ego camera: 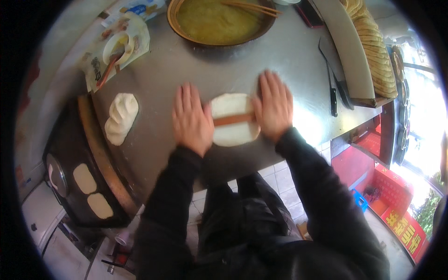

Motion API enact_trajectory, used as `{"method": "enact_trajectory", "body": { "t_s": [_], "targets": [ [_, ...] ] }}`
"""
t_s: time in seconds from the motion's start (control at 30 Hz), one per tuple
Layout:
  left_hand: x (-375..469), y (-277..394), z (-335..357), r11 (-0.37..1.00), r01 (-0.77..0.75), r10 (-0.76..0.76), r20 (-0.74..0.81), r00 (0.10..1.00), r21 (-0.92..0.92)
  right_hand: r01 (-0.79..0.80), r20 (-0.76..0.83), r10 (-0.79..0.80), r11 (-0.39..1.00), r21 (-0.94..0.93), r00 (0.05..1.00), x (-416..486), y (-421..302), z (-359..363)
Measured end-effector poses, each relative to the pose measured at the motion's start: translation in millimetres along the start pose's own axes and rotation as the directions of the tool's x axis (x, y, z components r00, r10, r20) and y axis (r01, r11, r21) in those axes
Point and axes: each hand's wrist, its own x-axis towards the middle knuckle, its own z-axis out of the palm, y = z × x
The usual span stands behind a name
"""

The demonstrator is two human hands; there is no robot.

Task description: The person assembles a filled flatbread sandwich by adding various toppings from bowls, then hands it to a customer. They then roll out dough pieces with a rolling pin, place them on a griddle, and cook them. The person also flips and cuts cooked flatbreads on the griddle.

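A thin wooden rolling pin (233, 120) lies across a flattened oval of pale dough (234, 102) on the metal worktop (164, 73). My left hand (191, 119) rests flat over the pin's left end, beside the dough's left edge. Over the right end is my right hand (274, 105), palm down, its thumb by the dough's edge. Both hands have straight fingers pointing away from me, and they hide the pin's ends. A twisted lump of dough (121, 119) sits to the left of my left hand.
A wide bowl of yellowish liquid (217, 22) with chopsticks (252, 6) stands at the back. At left are a small bowl (118, 47) with a red-handled utensil and a dark griddle (70, 206) bearing two dough pieces (92, 192). A black-handled knife (333, 101) and stacked flatbreads (376, 52) lie right.
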Motion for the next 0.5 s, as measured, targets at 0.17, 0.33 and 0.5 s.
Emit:
{"method": "enact_trajectory", "body": {
  "t_s": [0.17, 0.33, 0.5],
  "targets": [
    [41.4, -4.0, 0.2, 0.987, 0.137, -0.144, -0.084, 0.986, -0.087, -0.038, -0.099, 0.042, 0.998, 0.044, 0.994, 54.7, -4.4, 2.6],
    [-82.8, 13.3, -9.0, 0.96, -0.185, 0.195, 0.028, 0.98, -0.212, 0.13, -0.01, -0.13, 0.981, 0.147, 0.991, -106.4, 15.9, 8.9],
    [-99.3, 0.1, -12.2, 0.934, -0.194, 0.23, 0.089, 0.969, -0.301, 0.229, -0.052, -0.228, 0.884, 0.408, 0.972, -98.0, 29.3, -5.8]
  ]
}}
